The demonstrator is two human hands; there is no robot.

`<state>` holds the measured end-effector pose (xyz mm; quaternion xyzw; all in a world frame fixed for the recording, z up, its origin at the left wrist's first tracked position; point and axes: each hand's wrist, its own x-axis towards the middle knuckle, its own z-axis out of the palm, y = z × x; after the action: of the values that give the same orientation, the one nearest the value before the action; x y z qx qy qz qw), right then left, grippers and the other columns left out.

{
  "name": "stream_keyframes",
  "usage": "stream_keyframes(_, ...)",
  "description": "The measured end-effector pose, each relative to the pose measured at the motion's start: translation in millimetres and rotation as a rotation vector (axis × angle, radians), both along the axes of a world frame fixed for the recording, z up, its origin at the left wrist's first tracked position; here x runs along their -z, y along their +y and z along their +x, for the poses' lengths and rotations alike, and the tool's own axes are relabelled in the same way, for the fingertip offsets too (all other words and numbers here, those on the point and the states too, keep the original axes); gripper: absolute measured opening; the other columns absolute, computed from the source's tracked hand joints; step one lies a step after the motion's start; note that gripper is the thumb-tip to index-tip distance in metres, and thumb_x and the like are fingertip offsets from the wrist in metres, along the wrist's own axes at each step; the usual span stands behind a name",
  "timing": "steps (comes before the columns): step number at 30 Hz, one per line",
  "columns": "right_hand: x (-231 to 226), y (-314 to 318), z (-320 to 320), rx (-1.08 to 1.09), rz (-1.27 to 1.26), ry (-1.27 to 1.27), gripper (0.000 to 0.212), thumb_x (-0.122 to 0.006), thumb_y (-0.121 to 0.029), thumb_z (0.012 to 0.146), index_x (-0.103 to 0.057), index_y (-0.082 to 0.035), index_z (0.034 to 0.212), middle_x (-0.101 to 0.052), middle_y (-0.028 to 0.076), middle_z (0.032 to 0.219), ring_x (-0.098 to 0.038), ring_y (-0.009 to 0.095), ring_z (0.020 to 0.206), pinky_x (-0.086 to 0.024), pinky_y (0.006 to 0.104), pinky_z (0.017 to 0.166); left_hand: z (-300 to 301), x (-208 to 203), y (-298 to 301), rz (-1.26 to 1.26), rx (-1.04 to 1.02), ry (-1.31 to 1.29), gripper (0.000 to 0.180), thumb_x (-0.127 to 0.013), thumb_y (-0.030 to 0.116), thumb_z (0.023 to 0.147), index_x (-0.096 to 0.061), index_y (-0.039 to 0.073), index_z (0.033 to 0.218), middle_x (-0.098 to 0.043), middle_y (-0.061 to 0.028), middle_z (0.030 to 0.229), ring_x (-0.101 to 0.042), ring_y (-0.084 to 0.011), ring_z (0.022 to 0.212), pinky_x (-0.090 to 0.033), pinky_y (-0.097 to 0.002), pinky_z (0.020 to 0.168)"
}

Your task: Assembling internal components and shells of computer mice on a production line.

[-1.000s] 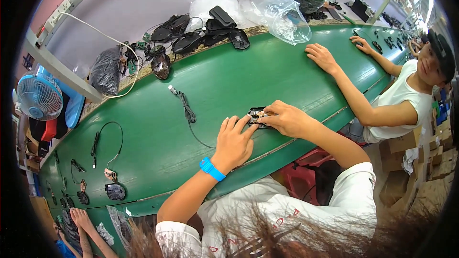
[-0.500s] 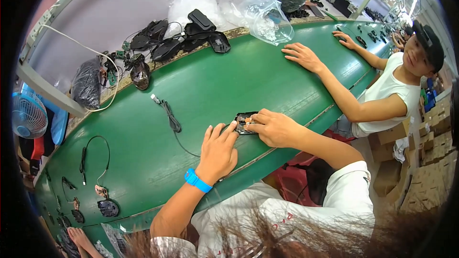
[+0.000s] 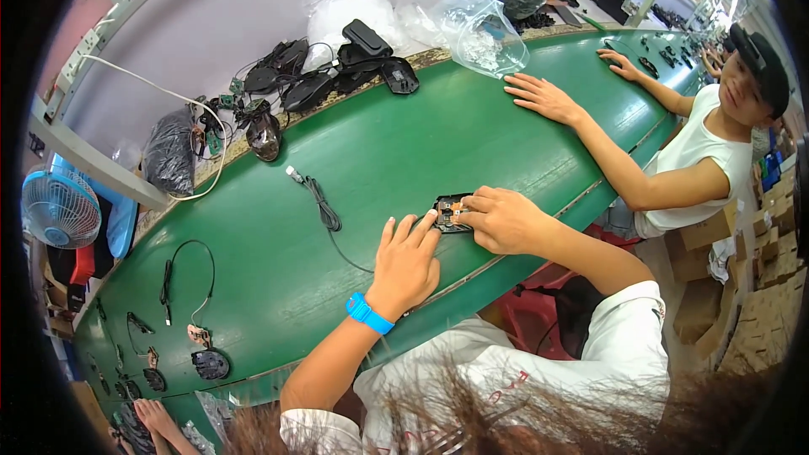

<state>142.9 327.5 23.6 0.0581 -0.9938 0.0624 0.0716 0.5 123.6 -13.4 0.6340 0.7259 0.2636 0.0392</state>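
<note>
An opened computer mouse, a black shell with an orange-brown circuit board inside, lies on the green conveyor belt in front of me. My left hand reaches it with outstretched, parted fingers, one fingertip touching the shell's left edge. From the right, my right hand has its thumb and fingers bent together on the board; its fingertips hide part of it. A black cable, bundled midway and ending in a light plug, runs under my left hand.
More opened mice with cables lie at the belt's left. Along the far ledge sit black mouse shells and plastic bags. A blue fan stands far left. A co-worker's hand rests on the belt at right; another person's hands show lower left.
The whole view has shifted slightly, so things appear a little farther right. Both my hands stay at the mouse, with my right fingers still on the board.
</note>
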Motion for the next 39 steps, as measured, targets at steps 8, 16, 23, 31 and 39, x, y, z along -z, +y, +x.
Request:
stream_keyframes(8,0.2,-2.5,1.8,0.021,-0.019,0.005,0.037,-0.068,-0.015,0.082,-0.070,-0.008,0.119,-0.067,0.010,0.115,-0.061,0.027,0.104,-0.053,0.0382,0.095,1.0,3.6,3.1,0.006,0.002,0.022,0.040,-0.060,0.010,0.080,-0.063,0.003,0.120,-0.055,-0.0149,0.148,-0.051,-0.0392,0.131,-0.033,-0.0599,0.117)
stream_keyframes(16,4.5,7.9,8.7,0.017,-0.113,0.003,0.041,-0.067,-0.014,0.083,-0.068,-0.006,0.122,-0.065,0.013,0.124,-0.060,0.029,0.110,-0.052,0.0406,0.101,0.8,-4.9,7.5,-0.001,0.020,0.025,0.042,-0.062,0.011,0.080,-0.063,0.003,0.121,-0.056,-0.0140,0.146,-0.049,-0.0382,0.132,-0.032,-0.0610,0.117)
stream_keyframes(23,4.2,6.8,18.9,0.055,-0.182,-0.011,0.046,-0.065,-0.012,0.082,-0.066,-0.006,0.128,-0.063,0.015,0.133,-0.058,0.031,0.120,-0.049,0.0415,0.106,-1.7,-7.4,34.9,0.117,0.087,0.050,0.043,-0.062,0.011,0.079,-0.064,0.007,0.122,-0.057,-0.0121,0.140,-0.049,-0.0366,0.132,-0.029,-0.0617,0.118)
stream_keyframes(31,7.3,24.1,37.8,0.014,-0.182,-0.002,0.054,-0.066,-0.010,0.077,-0.066,-0.009,0.131,-0.062,0.008,0.138,-0.057,0.031,0.123,-0.049,0.0424,0.106,-9.6,-3.0,47.9,0.047,0.184,0.037,0.047,-0.062,0.007,0.078,-0.065,0.010,0.125,-0.055,-0.0117,0.136,-0.050,-0.0363,0.130,-0.033,-0.0610,0.116)
stream_keyframes(39,-7.2,22.6,35.4,0.044,-0.188,0.018,0.053,-0.068,-0.010,0.073,-0.069,-0.010,0.126,-0.066,0.008,0.128,-0.060,0.030,0.111,-0.053,0.0420,0.097,-13.3,3.0,48.2,0.091,0.222,-0.034,0.046,-0.061,0.003,0.078,-0.065,0.008,0.123,-0.054,-0.0147,0.138,-0.049,-0.0378,0.132,-0.037,-0.0619,0.114)
